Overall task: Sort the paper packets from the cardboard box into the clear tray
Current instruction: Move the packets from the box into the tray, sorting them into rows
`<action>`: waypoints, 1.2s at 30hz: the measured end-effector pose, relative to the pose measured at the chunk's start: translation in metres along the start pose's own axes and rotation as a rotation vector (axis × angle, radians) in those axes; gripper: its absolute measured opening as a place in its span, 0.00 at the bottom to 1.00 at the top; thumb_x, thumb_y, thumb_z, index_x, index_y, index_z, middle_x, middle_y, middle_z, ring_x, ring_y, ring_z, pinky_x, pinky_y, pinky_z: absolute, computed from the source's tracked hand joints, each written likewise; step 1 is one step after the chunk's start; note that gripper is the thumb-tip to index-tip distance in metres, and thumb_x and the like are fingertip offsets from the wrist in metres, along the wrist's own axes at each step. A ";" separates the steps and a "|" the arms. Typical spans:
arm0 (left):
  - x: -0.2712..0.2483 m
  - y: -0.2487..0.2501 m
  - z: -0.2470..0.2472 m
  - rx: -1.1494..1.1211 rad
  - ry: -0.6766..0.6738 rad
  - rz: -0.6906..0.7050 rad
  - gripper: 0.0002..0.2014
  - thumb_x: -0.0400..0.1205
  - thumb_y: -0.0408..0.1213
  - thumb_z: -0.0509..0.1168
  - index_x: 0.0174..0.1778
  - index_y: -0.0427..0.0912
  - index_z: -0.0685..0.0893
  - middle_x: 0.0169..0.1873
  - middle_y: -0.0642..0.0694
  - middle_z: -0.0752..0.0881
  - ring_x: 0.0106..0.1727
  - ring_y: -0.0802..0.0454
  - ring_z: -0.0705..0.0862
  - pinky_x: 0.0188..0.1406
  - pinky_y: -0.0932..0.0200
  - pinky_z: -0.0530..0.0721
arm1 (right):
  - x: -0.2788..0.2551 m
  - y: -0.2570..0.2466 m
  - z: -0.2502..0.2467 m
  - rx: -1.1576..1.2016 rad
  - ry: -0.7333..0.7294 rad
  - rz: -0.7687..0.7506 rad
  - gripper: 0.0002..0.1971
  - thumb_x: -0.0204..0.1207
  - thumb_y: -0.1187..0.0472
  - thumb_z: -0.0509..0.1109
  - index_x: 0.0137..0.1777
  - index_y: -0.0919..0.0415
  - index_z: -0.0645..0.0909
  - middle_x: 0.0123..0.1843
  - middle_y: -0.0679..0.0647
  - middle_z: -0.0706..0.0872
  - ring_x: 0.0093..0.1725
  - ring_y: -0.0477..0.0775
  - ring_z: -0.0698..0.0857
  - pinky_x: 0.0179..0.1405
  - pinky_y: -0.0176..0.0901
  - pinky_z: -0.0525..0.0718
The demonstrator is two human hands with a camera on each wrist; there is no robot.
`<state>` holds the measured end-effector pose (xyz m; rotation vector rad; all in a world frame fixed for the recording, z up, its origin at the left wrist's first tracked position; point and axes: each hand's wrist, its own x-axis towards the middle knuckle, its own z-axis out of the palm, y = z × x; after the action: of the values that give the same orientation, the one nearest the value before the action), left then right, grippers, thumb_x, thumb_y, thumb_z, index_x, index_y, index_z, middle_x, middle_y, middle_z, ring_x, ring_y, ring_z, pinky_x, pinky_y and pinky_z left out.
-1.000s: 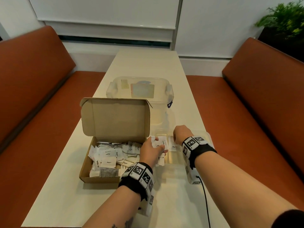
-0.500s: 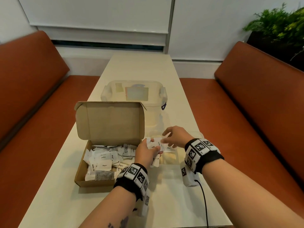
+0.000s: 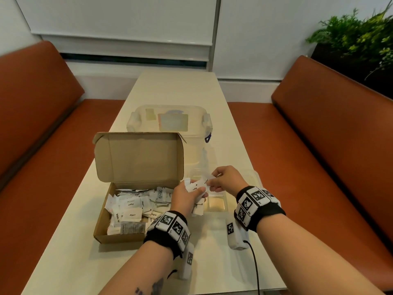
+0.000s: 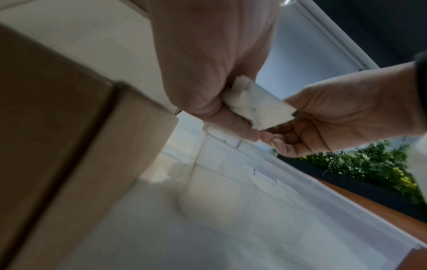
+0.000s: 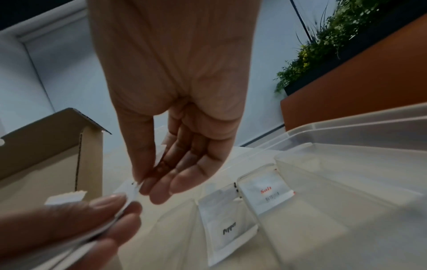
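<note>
Cream laminate covers the long table (image 3: 180,92), which runs between two rust-orange benches (image 3: 38,116) toward white blinds (image 3: 127,22), a potted plant (image 3: 357,39) in the far right corner. On it the open cardboard box (image 3: 119,235) holds loose paper packets (image 3: 131,211). Just right of the box, over the clear tray (image 3: 253,177), the left hand (image 3: 185,198) grips several packets (image 3: 194,186) while the right hand's (image 3: 227,179) fingers (image 5: 148,184) pinch one packet (image 4: 261,107) from that bunch.

Light: soft, even, my head view is fairly bright.
Shadows: faint beneath my forearms.
Blur: both my wrist views smeared and dimmer.
Edges: wide-angle bending.
</note>
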<state>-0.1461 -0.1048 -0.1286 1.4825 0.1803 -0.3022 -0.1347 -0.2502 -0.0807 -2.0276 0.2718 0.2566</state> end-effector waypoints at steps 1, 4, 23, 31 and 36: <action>0.001 0.000 0.000 0.017 0.022 0.003 0.11 0.77 0.26 0.71 0.53 0.33 0.80 0.45 0.33 0.89 0.44 0.39 0.90 0.43 0.46 0.89 | -0.002 0.002 0.001 -0.004 -0.014 0.012 0.08 0.70 0.71 0.75 0.42 0.65 0.77 0.32 0.59 0.85 0.28 0.48 0.84 0.32 0.35 0.85; 0.003 0.000 -0.003 0.049 0.036 0.003 0.10 0.76 0.26 0.72 0.50 0.38 0.81 0.43 0.36 0.89 0.44 0.40 0.90 0.46 0.44 0.89 | -0.003 0.005 0.002 -0.070 -0.029 -0.002 0.10 0.69 0.69 0.77 0.37 0.61 0.76 0.36 0.57 0.83 0.33 0.51 0.84 0.38 0.40 0.84; -0.002 0.000 -0.005 0.138 0.015 -0.005 0.09 0.76 0.30 0.71 0.46 0.44 0.79 0.40 0.39 0.91 0.47 0.43 0.90 0.50 0.43 0.88 | 0.027 -0.013 -0.002 -0.863 -0.044 0.070 0.12 0.77 0.68 0.68 0.59 0.70 0.83 0.58 0.63 0.86 0.56 0.59 0.86 0.59 0.45 0.84; -0.003 0.000 -0.004 0.177 0.022 0.025 0.08 0.77 0.31 0.71 0.46 0.44 0.79 0.39 0.41 0.91 0.41 0.50 0.90 0.45 0.47 0.89 | 0.036 -0.007 0.015 -0.982 -0.128 0.124 0.08 0.79 0.69 0.65 0.55 0.70 0.81 0.62 0.63 0.84 0.61 0.60 0.84 0.53 0.41 0.79; -0.002 0.001 -0.005 0.193 0.006 0.032 0.08 0.76 0.30 0.70 0.47 0.42 0.79 0.41 0.39 0.91 0.44 0.48 0.91 0.49 0.46 0.89 | 0.039 -0.008 0.017 -0.989 -0.153 0.140 0.05 0.79 0.68 0.66 0.42 0.68 0.79 0.64 0.63 0.83 0.63 0.60 0.83 0.57 0.42 0.79</action>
<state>-0.1477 -0.1000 -0.1270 1.6763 0.1345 -0.2956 -0.0964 -0.2351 -0.0934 -2.9408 0.2049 0.7400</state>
